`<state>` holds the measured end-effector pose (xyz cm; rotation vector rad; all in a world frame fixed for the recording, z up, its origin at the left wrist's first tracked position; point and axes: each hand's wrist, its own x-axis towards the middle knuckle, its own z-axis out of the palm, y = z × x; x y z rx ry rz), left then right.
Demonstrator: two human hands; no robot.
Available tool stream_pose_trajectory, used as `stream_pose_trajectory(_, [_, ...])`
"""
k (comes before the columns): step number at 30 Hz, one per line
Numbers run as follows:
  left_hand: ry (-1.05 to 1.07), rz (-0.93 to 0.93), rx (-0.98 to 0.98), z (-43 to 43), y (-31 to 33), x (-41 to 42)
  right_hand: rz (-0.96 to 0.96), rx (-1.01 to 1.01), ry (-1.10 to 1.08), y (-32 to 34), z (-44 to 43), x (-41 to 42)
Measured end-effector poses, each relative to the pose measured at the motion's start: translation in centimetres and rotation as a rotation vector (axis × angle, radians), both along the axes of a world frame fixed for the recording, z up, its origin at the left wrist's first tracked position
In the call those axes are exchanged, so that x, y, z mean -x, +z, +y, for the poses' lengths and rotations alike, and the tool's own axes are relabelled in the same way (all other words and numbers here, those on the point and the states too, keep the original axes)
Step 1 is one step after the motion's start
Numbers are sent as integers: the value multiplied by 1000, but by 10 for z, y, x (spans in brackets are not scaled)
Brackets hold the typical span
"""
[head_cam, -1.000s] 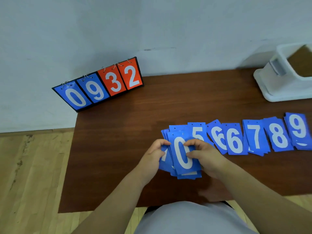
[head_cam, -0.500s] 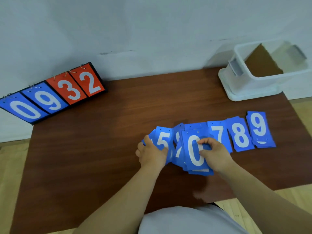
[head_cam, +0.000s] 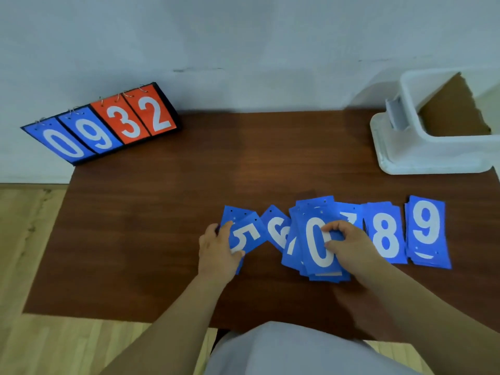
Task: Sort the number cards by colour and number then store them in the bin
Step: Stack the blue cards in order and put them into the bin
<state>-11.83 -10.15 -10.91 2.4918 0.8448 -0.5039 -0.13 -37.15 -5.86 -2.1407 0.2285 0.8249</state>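
Gathering is in hand, by my reading: the blue cards lie in a row toward 4 o'clock on the surface (head_cam: 162,212). The right grip (head_cam: 349,244) pinches the collected stack (head_cam: 319,250), 0 on top, between thumb and fingers. The left grip (head_cam: 219,250) pinches the 5 pile (head_cam: 247,232) at the row's 9 o'clock end. The next move calls for merging that pile into the stack in number order, edges squared, before the bin (head_cam: 433,155) at 2 o'clock

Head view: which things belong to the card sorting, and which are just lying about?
In the job: 0 stack in right hand; 5 cards in left hand; 6 card, 7 card, 8 pile, 9 pile; white bin.
Lying about: scoreboard stand showing 0932.
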Motion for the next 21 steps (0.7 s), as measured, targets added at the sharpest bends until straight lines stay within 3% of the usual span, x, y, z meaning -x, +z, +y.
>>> stream_pose_trajectory(7, [93, 52, 181, 8, 7, -15, 18, -51, 41, -4, 12, 1])
stream_pose_trajectory(9, [126, 4, 229, 8, 6, -12, 4, -42, 43, -2, 15, 0])
stream_pose_trajectory(17, [610, -273, 551, 39, 18, 10, 6, 20, -59, 5, 45, 15])
stream_pose_trajectory(21, [624, -325, 656, 62, 38, 14, 25, -117, -150, 12, 71, 28])
